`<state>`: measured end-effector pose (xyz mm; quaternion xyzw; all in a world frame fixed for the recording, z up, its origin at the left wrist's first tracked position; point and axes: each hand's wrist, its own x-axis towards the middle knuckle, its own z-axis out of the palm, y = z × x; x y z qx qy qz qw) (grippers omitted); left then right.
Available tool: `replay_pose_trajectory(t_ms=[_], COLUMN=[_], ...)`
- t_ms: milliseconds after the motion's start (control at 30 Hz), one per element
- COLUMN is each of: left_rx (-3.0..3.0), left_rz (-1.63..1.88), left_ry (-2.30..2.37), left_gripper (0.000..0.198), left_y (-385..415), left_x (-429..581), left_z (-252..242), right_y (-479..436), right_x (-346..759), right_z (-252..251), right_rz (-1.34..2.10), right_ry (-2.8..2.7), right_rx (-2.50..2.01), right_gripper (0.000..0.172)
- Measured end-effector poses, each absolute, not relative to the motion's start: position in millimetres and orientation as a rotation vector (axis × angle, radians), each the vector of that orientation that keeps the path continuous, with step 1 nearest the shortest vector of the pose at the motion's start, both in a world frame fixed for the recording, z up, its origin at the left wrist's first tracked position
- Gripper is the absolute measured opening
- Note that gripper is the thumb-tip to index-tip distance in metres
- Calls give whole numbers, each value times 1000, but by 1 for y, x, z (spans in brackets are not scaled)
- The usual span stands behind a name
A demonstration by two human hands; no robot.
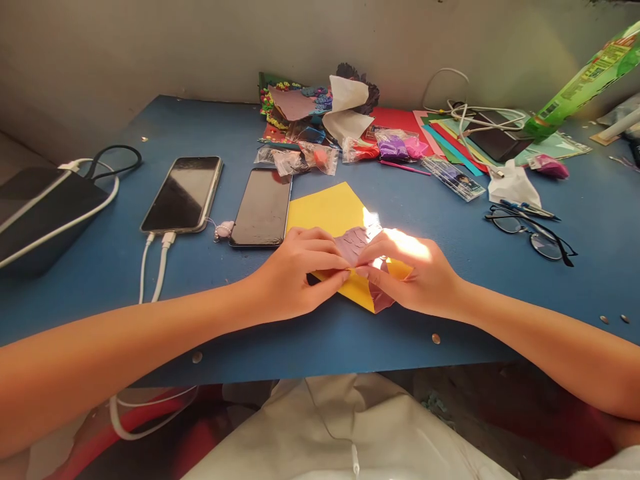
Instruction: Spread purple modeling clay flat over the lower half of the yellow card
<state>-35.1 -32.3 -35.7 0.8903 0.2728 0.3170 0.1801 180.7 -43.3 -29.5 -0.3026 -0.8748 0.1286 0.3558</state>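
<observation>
A yellow sheet of paper lies at the middle of the blue table, with mauve, scale-like overlapping pieces along its centre. The paper's near edge is bent up, and more mauve shows at its lower right corner. My left hand pinches the paper near this edge with thumb and fingers. Facing it, my right hand pinches close by, its fingertips almost meeting those of the left. Anything small between the fingertips is hidden. Bright sunlight falls across the right hand and part of the paper.
Left of the paper are a dark-screened phone and another phone with white cables. Clay packets and craft scraps lie behind. Eyeglasses, coloured sheets and a green packet are at right.
</observation>
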Motion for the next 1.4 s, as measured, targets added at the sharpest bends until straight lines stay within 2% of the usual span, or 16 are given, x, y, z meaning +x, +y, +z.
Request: replay_pose_trajectory(t_ms=[167,367,500,733,900,1000,1167,1300,1400], left_rx=[2485,2454,2446,2409,2393,2406,2416,2420,2424], left_rz=[867,867,883,895,996,1030,917,878,878], left_ry=[790,785,748,809,797,799,749,740,758], left_gripper=[18,14,19,18,13,13,10,15,13], left_y=[-33,-33,-31,-31,-31,-32,-32,-31,-30], left_x=[-36,-34,-32,-33,-33,-33,-33,-33,-34], left_z=[-34,-36,-36,-34,-33,-32,-32,-33,-34], right_y=[-42,-41,-41,-39,-44,-45,-47,-44,-38], right_x=[184,181,182,184,183,183,182,183,189], right_z=[-22,-28,-25,-13,-13,-15,-18,-15,-11], right_rz=[646,583,612,683,898,913,1124,1081,942], right_ry=[-2250,-2253,-2234,-2106,-2090,-2120,-2087,-2194,-2265], right_rx=[-909,-890,-901,-1075,-1122,-1119,-1080,-1029,-1020], right_gripper=[2,4,4,14,15,14,14,9,16])
